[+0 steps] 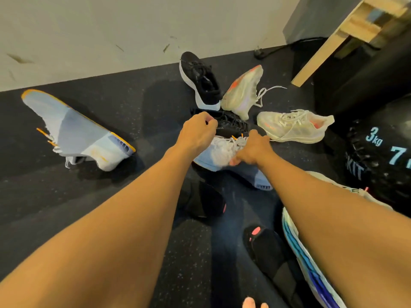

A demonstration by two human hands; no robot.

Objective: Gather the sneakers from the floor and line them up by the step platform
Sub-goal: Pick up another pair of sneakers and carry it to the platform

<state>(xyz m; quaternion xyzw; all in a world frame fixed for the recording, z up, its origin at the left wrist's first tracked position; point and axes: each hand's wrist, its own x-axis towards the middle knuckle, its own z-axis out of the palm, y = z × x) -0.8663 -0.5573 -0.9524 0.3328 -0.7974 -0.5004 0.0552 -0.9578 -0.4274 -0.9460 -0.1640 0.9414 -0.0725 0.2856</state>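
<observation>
Dark speckled rubber gym floor (66, 196) meets a scuffed white wall (111, 30), seen from above by a person bending over scattered sneakers.

The right hand (253, 150) grips a pale blue sneaker (220, 154) across its laces, fingers curled over the top and thumb tucked under the side. The left hand (198, 134) hovers just left of that sneaker with its fingers curled tight. It sits over the heel of a black sneaker (233, 126), but whether it pinches a lace or holds nothing cannot be told.

That black sneaker lies touching the pale blue sneaker's far edge. Beyond it stand a white-soled black sneaker (200, 78) and a tipped cream sneaker (242, 92). An upright cream sneaker (295, 127) sits to the right. The matching blue sneaker (73, 130) lies on its side well apart to the left. A blue-striped sneaker (307, 261) lies nearer the person, partly under the right arm.

Further right are a 3 kg medicine ball (378, 156) and a wooden frame (329, 45) (possibly the step platform, though this is unclear).

Likely risks: lifting the pale blue sneaker could drag the black one along, since they overlap. Loose laces on the cream pair could snag. The far-left mate could be overlooked.
</observation>
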